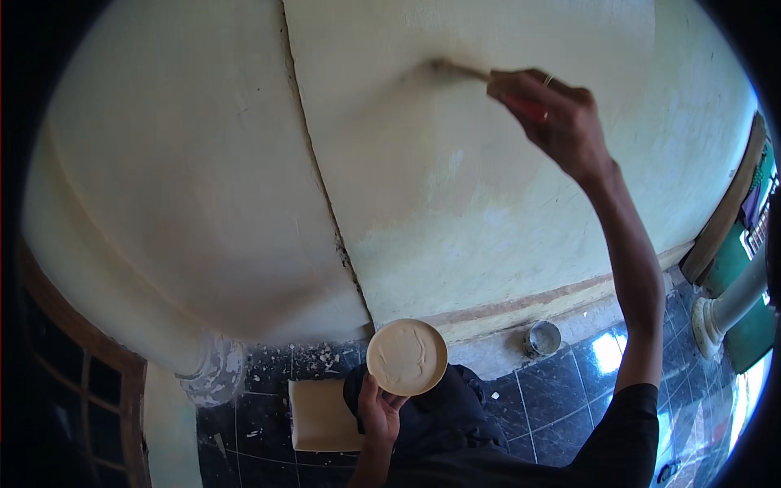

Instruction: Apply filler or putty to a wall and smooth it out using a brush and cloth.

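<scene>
Raised high against the pale wall (pixel 488 163), my right hand (pixel 553 118) is closed round the red handle of a paintbrush (pixel 465 70). The brush's dark tip is at the wall and blurred by motion. Low in front of me, my left hand (pixel 381 411) grips a shallow round dish (pixel 371 358) by its near edge, thumb at the rim. Cream-coloured paint (pixel 404 355) with streaks and ridges lies in the dish.
A long crack (pixel 313 154) runs down the wall. A cream rectangular container (pixel 325 415) and a small metal can (pixel 543 338) stand by the wall on dark tiles (pixel 553 390) with pale flakes. A brown-framed window (pixel 106 382) is at left, a white column (pixel 720 317) at right.
</scene>
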A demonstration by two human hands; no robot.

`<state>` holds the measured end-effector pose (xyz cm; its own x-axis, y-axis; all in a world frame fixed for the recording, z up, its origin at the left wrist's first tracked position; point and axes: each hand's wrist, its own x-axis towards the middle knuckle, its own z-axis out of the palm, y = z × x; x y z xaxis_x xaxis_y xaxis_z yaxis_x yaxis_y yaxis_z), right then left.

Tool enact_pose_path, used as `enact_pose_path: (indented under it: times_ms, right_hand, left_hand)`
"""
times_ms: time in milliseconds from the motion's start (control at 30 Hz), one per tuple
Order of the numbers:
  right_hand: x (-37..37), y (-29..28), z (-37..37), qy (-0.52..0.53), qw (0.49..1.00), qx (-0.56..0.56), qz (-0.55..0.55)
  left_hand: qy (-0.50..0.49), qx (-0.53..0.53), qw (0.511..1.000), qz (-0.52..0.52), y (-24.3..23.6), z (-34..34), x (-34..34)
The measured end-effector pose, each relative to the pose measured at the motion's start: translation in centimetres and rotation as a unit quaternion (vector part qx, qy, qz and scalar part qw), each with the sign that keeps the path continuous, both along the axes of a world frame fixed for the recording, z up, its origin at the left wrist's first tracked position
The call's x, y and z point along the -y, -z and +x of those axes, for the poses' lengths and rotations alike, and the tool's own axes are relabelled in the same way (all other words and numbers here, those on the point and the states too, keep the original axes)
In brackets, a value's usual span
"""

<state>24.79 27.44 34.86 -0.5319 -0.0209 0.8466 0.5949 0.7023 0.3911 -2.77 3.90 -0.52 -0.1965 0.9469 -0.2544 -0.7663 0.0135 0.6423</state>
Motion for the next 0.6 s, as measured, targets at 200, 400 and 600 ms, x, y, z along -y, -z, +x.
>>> enact_pose_path:
  times_ms: [200,400,600]
  right_hand:
    - [-0.1,5.0,0.2,0.086,0.987,0.058,0.122]
    - [3.1,12.1,-0.8,0.013,0.965,0.117,-0.235]
    - [-1.5,-1.9,0.9,-0.005,1.000,-0.014,0.009]
  left_hand:
    - [-0.011,0.010,1.000,-0.010,0.3,0.0,0.0]
    - [-0.017,0.006,1.000,-0.013,0.2,-0.3,0.1]
    - [-0.013,0.003,1.000,-0.003,-0.1,-0.4,-0.3]
